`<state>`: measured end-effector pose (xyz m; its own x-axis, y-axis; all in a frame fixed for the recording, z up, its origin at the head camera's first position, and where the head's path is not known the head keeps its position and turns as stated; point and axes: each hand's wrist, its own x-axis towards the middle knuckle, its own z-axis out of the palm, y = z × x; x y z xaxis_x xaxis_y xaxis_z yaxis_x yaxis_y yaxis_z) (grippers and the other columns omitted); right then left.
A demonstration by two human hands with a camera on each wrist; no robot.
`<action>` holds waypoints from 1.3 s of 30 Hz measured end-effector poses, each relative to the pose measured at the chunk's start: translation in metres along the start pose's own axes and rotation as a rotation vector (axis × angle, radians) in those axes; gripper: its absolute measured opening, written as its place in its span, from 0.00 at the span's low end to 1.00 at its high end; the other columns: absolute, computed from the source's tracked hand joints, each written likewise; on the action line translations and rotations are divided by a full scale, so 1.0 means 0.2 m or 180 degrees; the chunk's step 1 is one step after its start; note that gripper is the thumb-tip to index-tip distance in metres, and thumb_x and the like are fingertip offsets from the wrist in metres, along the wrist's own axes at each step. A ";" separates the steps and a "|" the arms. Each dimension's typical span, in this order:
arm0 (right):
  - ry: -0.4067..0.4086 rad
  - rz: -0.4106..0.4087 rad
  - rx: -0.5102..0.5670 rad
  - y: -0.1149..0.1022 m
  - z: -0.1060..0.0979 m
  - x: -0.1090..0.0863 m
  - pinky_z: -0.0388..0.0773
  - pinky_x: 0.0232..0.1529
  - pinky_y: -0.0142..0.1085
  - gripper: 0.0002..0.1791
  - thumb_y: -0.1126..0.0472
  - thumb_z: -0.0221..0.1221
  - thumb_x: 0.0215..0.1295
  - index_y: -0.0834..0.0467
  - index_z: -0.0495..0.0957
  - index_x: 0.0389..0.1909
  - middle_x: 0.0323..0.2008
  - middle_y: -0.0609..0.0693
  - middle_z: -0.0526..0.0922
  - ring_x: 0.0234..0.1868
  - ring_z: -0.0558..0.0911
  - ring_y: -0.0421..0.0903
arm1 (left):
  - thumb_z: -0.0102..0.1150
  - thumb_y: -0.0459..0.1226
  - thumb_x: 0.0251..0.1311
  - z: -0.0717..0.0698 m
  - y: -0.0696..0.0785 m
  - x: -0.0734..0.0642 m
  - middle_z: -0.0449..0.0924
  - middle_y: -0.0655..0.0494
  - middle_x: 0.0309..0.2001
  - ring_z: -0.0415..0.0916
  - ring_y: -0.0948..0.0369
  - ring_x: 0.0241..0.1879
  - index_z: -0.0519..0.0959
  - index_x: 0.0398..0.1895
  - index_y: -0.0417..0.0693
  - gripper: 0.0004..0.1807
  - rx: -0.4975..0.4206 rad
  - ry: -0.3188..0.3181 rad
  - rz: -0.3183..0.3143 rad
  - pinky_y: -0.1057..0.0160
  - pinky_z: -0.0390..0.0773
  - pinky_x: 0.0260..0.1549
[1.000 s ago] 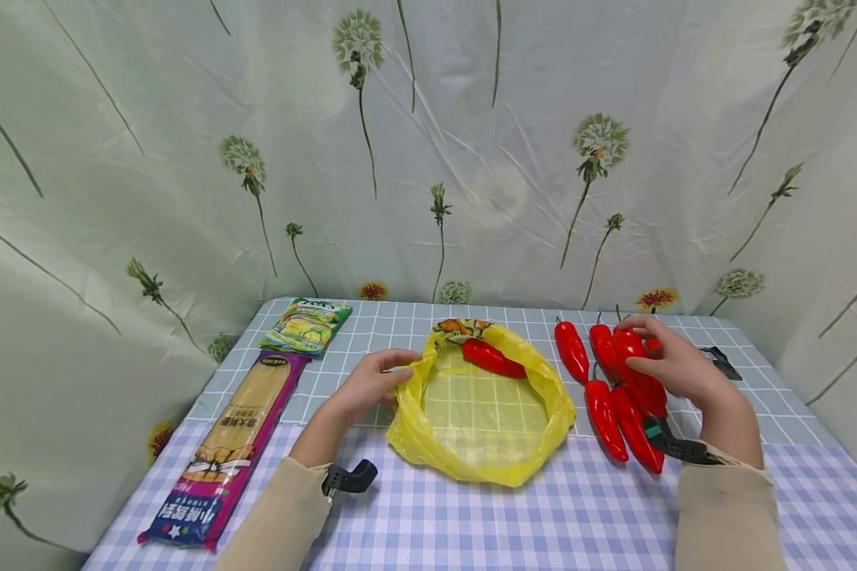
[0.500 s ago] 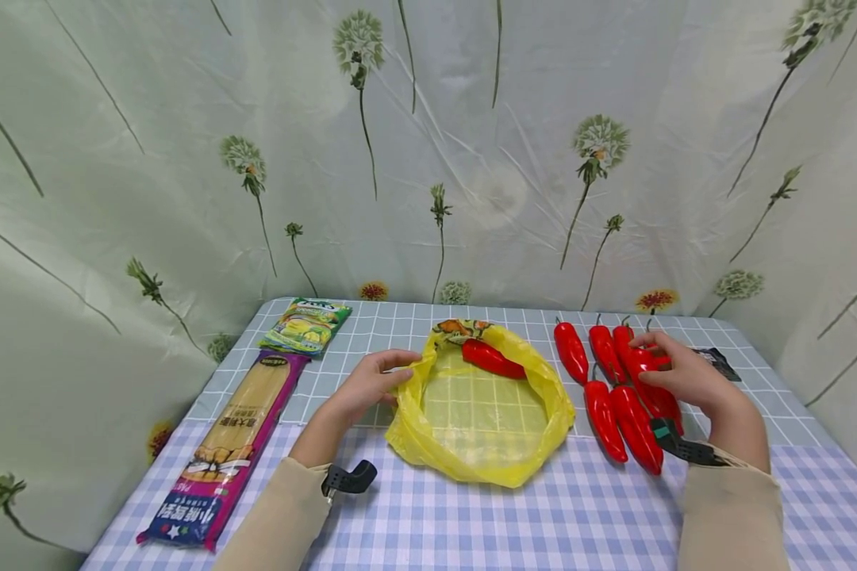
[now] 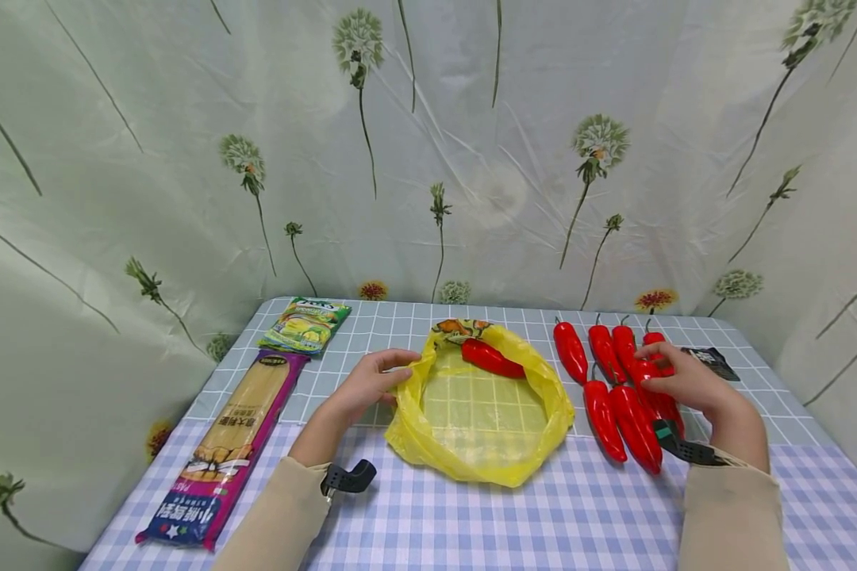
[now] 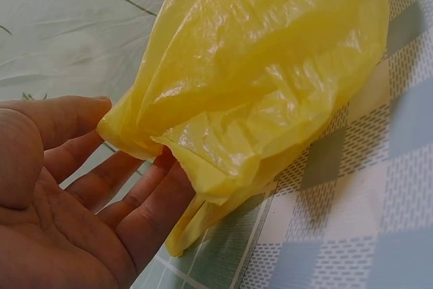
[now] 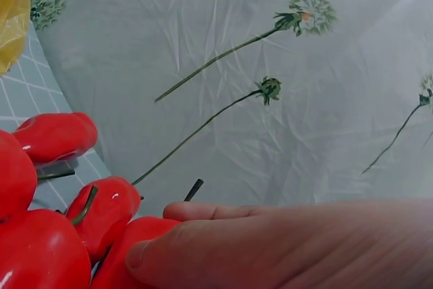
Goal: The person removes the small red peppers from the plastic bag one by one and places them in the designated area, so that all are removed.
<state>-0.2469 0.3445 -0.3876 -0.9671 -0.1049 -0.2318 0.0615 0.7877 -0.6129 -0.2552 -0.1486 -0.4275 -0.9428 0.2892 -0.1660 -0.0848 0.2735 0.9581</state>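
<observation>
My left hand (image 3: 374, 386) holds the rim of a yellow plastic bag (image 3: 428, 460), its thumb and fingers on either side of the film in the left wrist view. The bag's mouth is spread wide, and one red chili pepper (image 3: 493, 359) lies inside near the back. On the right, my right hand (image 3: 693, 386) grips a shiny red chili pepper (image 3: 646, 371) with thumb and fingers. In the right wrist view the thumb (image 5: 159, 255) lies along this pepper, whose lower part is hidden. Several other chili peppers (image 3: 603, 420) surround it on the cloth.
A long purple pasta packet (image 3: 239, 444) lies at the left, with green and yellow sachets (image 3: 305, 327) behind it. A small black packet (image 3: 712, 362) sits beyond my right hand. A floral curtain (image 3: 428, 159) hangs behind the checked tablecloth (image 3: 471, 531).
My right hand has moved a little to the right and down with its chili pepper, uncovering other peppers behind. The left hand and the bag have stayed in place.
</observation>
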 end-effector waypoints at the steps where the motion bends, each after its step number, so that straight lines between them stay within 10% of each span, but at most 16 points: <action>1: -0.0005 0.0002 -0.0004 0.00 0.00 0.00 0.86 0.44 0.51 0.33 0.60 0.61 0.67 0.67 0.60 0.67 0.59 0.77 0.67 0.55 0.72 0.70 | 0.54 0.38 0.72 0.00 0.00 0.00 0.74 0.48 0.67 0.80 0.59 0.51 0.76 0.64 0.49 0.19 -0.0008 -0.0002 0.0001 0.60 0.86 0.39; 39: 0.0155 0.0006 -0.0168 0.00 0.00 -0.03 0.85 0.44 0.48 0.27 0.54 0.59 0.69 0.67 0.73 0.61 0.56 0.73 0.73 0.52 0.74 0.64 | 0.55 0.38 0.71 0.00 0.00 0.00 0.75 0.49 0.67 0.79 0.59 0.51 0.77 0.63 0.49 0.19 -0.0036 0.0001 0.0015 0.60 0.86 0.39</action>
<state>-0.2421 0.3453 -0.3863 -0.9779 -0.0748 -0.1952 0.0515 0.8190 -0.5714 -0.2545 -0.1486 -0.4265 -0.9433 0.2900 -0.1615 -0.0841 0.2618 0.9614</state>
